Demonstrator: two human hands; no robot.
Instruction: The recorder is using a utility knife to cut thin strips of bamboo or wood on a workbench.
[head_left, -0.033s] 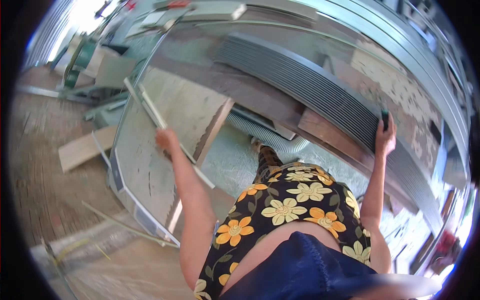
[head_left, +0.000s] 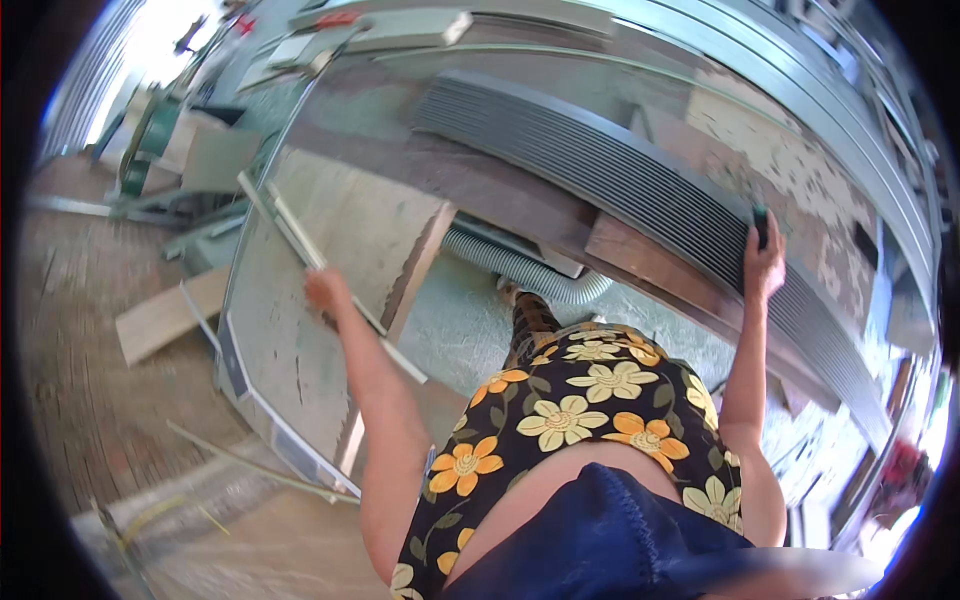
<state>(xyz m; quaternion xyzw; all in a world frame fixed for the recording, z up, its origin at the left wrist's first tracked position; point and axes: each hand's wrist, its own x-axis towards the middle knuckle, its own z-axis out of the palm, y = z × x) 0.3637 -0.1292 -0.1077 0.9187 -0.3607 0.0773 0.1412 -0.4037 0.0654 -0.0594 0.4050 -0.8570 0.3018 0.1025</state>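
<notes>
My left hand (head_left: 328,292) is closed around thin pale strips (head_left: 290,222) above a worn board (head_left: 345,220) on the left. Two strip ends stick out beyond the fingers, and one length (head_left: 405,364) runs back toward my body. My right hand (head_left: 765,265) is at the near side of a long grey ribbed panel (head_left: 600,150). Its fingers grip a small dark object (head_left: 761,225) with a greenish top, too small to identify. The panel lies slantwise across the bench, and the right hand appears to rest against it.
A ribbed flexible hose (head_left: 525,265) curves below the bench gap before me. Long metal profiles (head_left: 800,90) line the far right. On the left are a loose plank (head_left: 172,315) and green machinery (head_left: 150,145). Clear sheeting (head_left: 240,550) covers the lower left.
The whole view has shifted slightly, with the bench and panel a little further left. Both hands keep their holds.
</notes>
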